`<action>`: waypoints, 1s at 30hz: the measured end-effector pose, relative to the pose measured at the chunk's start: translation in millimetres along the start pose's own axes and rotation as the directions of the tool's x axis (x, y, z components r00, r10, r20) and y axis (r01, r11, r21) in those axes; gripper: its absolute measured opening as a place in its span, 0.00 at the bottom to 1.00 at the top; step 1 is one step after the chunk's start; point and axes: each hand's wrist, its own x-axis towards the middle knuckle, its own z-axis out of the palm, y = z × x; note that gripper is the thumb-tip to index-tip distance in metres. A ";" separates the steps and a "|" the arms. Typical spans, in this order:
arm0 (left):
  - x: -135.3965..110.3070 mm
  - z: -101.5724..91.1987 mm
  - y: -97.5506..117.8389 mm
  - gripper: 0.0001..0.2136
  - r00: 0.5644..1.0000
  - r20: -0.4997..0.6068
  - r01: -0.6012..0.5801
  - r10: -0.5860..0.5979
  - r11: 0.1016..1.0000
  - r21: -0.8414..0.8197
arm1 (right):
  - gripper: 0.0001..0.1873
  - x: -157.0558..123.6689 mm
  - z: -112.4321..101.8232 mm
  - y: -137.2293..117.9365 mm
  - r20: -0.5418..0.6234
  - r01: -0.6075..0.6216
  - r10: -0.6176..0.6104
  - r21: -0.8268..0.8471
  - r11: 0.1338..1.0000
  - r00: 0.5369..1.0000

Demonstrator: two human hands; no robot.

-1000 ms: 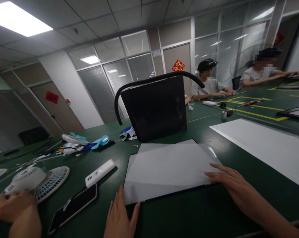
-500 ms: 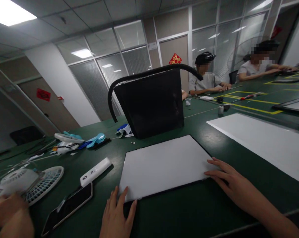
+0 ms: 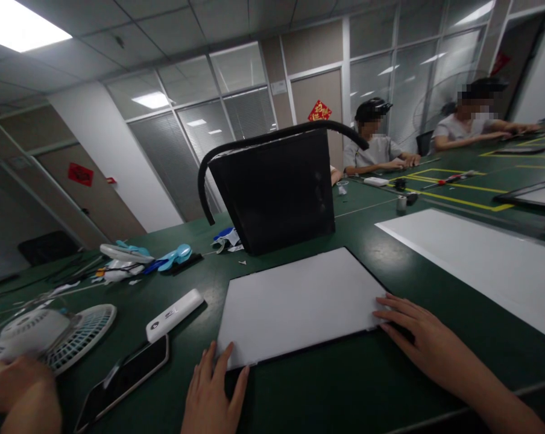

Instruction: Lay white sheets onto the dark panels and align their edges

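Observation:
A flat white rectangular panel with a thin black edge lies on the green table before me. My left hand rests at its near left corner, fingers spread, with fingertips touching the edge. At the near right corner, my right hand lays its outstretched fingertips on the panel's border. Neither hand grips anything. Just beyond the panel stands a black box-like object, with a black flexible strip curving over its top.
Left of me are a phone, a white oblong device and a white fan, with another person's hand by it. A large white sheet lies to the right. Two people sit at the far right.
The fingers of my right hand have shifted very slightly at the panel's corner. My left hand and the panel stay where they were.

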 end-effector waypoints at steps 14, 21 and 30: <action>1.1 1.9 -2.9 0.32 1.000 0.004 -0.012 0.011 1.000 0.029 | 0.22 1.0 0.2 -0.8 -0.028 0.033 -0.033 -0.004 0.999 0.999; 1.5 3.1 -3.5 0.32 1.000 -0.003 -0.021 0.021 0.999 0.045 | 0.22 0.5 1.2 0.7 -0.041 0.038 -0.039 -0.024 0.999 0.998; 2.0 -1.4 -2.7 0.34 0.999 0.046 -0.007 0.004 0.998 0.056 | 0.22 0.7 0.1 0.5 -0.066 0.050 -0.053 -0.040 0.998 0.996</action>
